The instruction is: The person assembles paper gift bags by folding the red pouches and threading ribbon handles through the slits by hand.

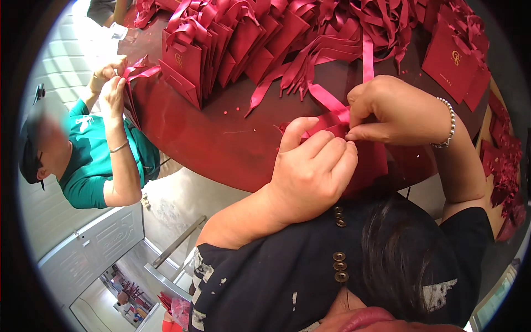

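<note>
A red paper gift bag lies at the near edge of the table, partly hidden under my hands. My left hand is closed at its top edge, fingers curled over the bag. My right hand comes in from the right and pinches a shiny red ribbon at the bag's top. Both sets of fingertips nearly meet there, and the exact spot they grip is hidden. One ribbon strip runs up the table from behind my right hand.
Rows of red gift bags with ribbons stand across the far side of the dark red table. A bundle of loose ribbons lies before them. More bags sit at right. On the left, a person in green handles another ribboned bag.
</note>
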Tool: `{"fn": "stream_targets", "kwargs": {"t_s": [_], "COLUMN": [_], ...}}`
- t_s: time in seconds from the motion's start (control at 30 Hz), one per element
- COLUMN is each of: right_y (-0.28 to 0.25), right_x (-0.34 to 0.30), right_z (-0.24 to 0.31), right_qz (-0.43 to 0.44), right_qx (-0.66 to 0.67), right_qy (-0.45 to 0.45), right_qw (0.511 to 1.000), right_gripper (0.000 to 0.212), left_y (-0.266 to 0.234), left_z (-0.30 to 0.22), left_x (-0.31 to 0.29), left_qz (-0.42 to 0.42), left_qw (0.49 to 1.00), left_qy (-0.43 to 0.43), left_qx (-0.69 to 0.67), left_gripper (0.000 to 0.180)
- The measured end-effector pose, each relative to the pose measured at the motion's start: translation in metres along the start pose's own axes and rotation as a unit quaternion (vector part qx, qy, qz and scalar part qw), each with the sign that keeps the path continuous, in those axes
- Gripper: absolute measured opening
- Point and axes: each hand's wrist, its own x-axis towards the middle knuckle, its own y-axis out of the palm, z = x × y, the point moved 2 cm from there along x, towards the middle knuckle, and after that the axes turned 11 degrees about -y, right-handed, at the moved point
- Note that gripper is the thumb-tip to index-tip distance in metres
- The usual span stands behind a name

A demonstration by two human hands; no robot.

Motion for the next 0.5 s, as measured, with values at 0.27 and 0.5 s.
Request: {"fn": "stream_targets", "kwargs": {"t_s": [0.27,0.5], "right_y": [0.009,0.025], "right_x": [0.014,0.019], "right_z": [-0.011,-0.025], "right_qz": [0.09,-0.376], "right_qx": [0.109,-0.125], "right_qy": [0.065,-0.045], "right_qw": [0.988,0.917], "right_gripper": [0.014,0.01], "left_y": [-0.001,0.003], "left_z": [0.003,0.008], "left_x": [0.0,0.005], "left_qz": [0.011,0.069], "left_qw": [1.0,0.989], "left_qy": [-0.008,-0.042], "left_qx": [-0.003,-0.122], "left_gripper": [0.013,0.02]}}
